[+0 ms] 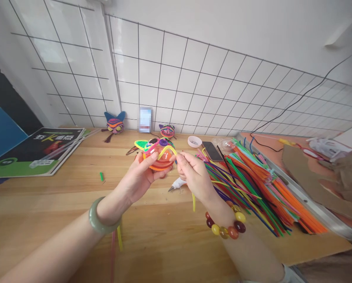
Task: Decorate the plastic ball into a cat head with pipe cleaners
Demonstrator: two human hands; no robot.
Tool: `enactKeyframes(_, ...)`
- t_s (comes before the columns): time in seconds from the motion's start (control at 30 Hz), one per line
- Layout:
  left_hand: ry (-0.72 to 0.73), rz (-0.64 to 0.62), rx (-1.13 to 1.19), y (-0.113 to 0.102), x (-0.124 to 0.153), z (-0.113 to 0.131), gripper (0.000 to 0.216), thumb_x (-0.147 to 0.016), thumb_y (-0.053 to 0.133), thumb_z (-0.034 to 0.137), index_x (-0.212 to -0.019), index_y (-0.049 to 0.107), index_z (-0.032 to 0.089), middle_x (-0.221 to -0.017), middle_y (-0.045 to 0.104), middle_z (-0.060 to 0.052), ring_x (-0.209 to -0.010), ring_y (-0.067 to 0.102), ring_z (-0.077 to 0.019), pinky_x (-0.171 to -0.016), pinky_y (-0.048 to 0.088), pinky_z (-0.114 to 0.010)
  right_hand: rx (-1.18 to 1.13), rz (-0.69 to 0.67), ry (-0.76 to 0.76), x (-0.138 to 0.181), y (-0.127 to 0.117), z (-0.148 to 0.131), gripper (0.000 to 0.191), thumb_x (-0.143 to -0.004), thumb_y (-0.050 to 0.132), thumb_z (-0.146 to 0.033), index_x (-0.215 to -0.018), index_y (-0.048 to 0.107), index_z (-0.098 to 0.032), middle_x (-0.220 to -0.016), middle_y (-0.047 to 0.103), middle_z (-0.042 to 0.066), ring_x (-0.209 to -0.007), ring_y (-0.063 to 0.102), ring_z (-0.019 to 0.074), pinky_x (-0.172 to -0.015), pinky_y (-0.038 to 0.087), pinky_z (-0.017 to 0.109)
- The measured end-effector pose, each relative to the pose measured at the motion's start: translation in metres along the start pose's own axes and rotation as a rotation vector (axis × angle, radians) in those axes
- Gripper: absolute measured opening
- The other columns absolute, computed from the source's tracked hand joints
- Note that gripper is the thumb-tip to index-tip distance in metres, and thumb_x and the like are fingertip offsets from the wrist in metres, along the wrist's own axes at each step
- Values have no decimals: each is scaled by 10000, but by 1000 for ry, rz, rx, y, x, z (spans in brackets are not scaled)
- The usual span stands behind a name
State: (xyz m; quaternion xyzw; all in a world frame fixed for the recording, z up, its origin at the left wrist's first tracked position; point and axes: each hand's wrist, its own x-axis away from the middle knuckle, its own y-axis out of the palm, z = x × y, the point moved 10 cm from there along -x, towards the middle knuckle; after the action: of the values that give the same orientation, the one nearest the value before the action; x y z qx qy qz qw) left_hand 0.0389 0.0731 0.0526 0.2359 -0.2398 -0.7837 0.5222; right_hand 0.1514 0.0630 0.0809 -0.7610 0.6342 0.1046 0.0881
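My left hand [142, 171] is closed around a colourful pipe-cleaner animal head [164, 156], which has a clear rounded middle, an orange rim and a green-edged ear. A yellow pipe cleaner [165, 148] bends in an arch across its front. Its right end is pinched in my right hand [193, 173], between thumb and forefinger. More yellow stem hangs below that hand. Just under the right hand, a white glue gun [177, 184] lies on the table with its nozzle pointing left. The back of the animal head is hidden.
Many coloured pipe cleaners [261, 188] spread over the right side of the wooden table [76, 204]. Behind stand two finished-looking animal heads [114, 124], a lit phone [145, 120], a pink bowl [195, 141] and a dark phone [212, 151]. A book [37, 151] lies left; cardboard [314, 181] is right.
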Motion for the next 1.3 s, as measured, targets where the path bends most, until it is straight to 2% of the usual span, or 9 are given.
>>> enactKeyframes(0.17, -14, 3, -6, -1, 1, -2, 380, -859, 744, 382, -1154, 691, 149, -1143, 741, -134, -969, 738, -240, -788, 634, -290, 23, 15, -16, 1, -2, -3, 427, -897, 596, -606, -903, 653, -183, -591, 255, -88, -491, 187, 76, -431, 170, 238)
enactKeyframes(0.27, -24, 23, -15, -3, 1, -3, 394, -837, 769, 357, -1153, 679, 140, -1166, 731, -145, -985, 734, -246, -818, 631, -313, 53, 26, -19, 2, -4, -3, 424, -914, 580, -597, -928, 658, -180, -603, 287, -79, -501, 215, 78, -437, 186, 235)
enactKeyframes(0.4, -23, 32, -20, -4, 1, -3, 381, -819, 788, 304, -1142, 672, 139, -1160, 734, -140, -982, 731, -239, -826, 630, -325, 63, 14, -21, 3, -3, -4, 411, -932, 563, -583, -919, 640, -179, -610, 334, -71, -505, 245, 74, -436, 194, 226)
enactKeyframes(0.63, -31, 36, -25, -5, 1, -4, 306, -858, 745, 270, -1130, 686, 140, -1138, 745, -129, -985, 731, -227, -812, 630, -299, 22, -4, -31, 2, 2, -10, 409, -906, 587, -595, -853, 605, -190, -580, 287, -90, -480, 217, 71, -431, 196, 230)
enactKeyframes(0.83, -23, 44, -34, -6, 1, -4, 294, -869, 735, 283, -1125, 685, 149, -1163, 739, -130, -981, 736, -228, -808, 630, -292, 85, 19, -26, 3, -1, -10, 383, -925, 567, -565, -865, 603, -188, -591, 306, -83, -489, 235, 74, -426, 185, 230)
enactKeyframes(1.1, 6, 58, -59, -3, 2, 0, 303, -850, 751, 302, -1100, 696, 139, -1091, 744, -117, -892, 736, -211, -786, 631, -303, 50, 52, -32, 5, -1, -7, 230, -966, 538, -432, -1027, 512, -212, -594, 396, -97, -488, 355, 73, -439, 249, 201)
enactKeyframes(1.3, 19, 74, -35, -3, 4, 1, 299, -831, 771, 288, -1085, 694, 150, -1077, 743, -102, -927, 730, -209, -781, 633, -293, 247, 57, -156, 12, 0, -18, 226, -1013, 464, -362, -1187, 530, -234, -624, 444, -80, -512, 401, 92, -465, 304, 214)
